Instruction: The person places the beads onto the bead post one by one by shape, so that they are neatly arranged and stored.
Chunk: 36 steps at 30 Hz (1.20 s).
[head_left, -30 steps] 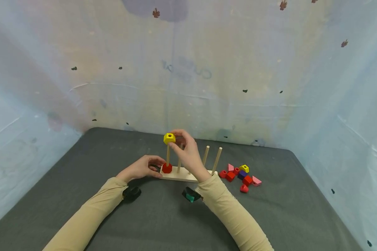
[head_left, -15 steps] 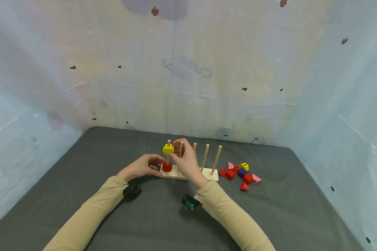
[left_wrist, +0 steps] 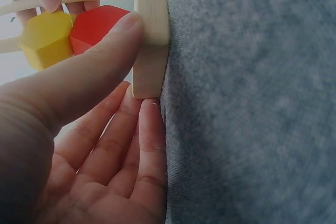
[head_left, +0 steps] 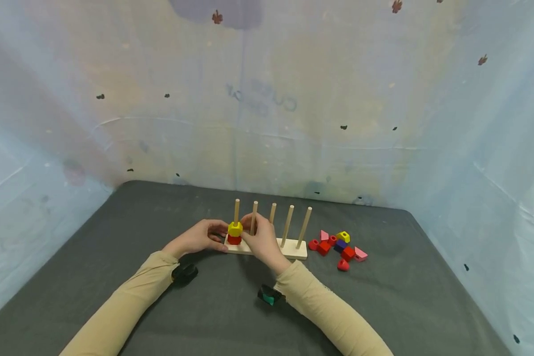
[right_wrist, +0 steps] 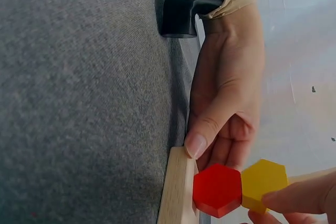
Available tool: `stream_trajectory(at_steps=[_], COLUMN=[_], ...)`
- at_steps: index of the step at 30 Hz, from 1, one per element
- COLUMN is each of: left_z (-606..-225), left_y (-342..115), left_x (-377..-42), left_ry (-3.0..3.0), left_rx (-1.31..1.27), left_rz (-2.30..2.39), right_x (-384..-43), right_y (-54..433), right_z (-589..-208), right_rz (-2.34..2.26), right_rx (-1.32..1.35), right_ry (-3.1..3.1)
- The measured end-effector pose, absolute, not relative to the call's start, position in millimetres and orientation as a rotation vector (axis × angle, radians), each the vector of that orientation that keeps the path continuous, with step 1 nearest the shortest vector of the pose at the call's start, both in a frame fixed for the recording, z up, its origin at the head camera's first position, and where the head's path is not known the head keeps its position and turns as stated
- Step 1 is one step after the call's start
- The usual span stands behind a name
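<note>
While left hand holds base edge | peg bare above yellow hexagon

Bare desk behind the pegged base leaves a hand room to pass, as does the desk before it, between the sleeves. The left hand bars its left end, where the yellow block and right hand also obstruct; four pegs hinder reaching across; loose blocks lie just beside its right end.
</note>
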<state>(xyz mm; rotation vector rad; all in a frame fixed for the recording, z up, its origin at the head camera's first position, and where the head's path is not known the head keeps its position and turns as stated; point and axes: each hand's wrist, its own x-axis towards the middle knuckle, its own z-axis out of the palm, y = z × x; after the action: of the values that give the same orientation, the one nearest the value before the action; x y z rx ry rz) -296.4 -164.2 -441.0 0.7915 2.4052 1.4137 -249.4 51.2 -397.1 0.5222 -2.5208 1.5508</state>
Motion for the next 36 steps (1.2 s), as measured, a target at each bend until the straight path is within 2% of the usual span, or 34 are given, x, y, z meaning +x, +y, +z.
stream_trajectory(at_steps=[17,21,28,36], left_z=[-440,-440,-412,-429], left_y=[-163,-162,-156,-162], left_x=[-296,-296,-274,-287], left_ry=[2.425,2.421,2.415,2.439], left_rx=[0.79,0.802,0.787,0.776], left_rz=[1.419,1.418,1.411,1.413], right_x=[-222,-215,-200,-204], right_y=[96,118,162,217], right_z=[-381,-375,-345,-341], right_rz=[1.465,1.516,1.576,1.396], right_rx=[0.746,0.786,0.779,0.788], right_ry=[-2.62,-2.584,-2.578,-2.591])
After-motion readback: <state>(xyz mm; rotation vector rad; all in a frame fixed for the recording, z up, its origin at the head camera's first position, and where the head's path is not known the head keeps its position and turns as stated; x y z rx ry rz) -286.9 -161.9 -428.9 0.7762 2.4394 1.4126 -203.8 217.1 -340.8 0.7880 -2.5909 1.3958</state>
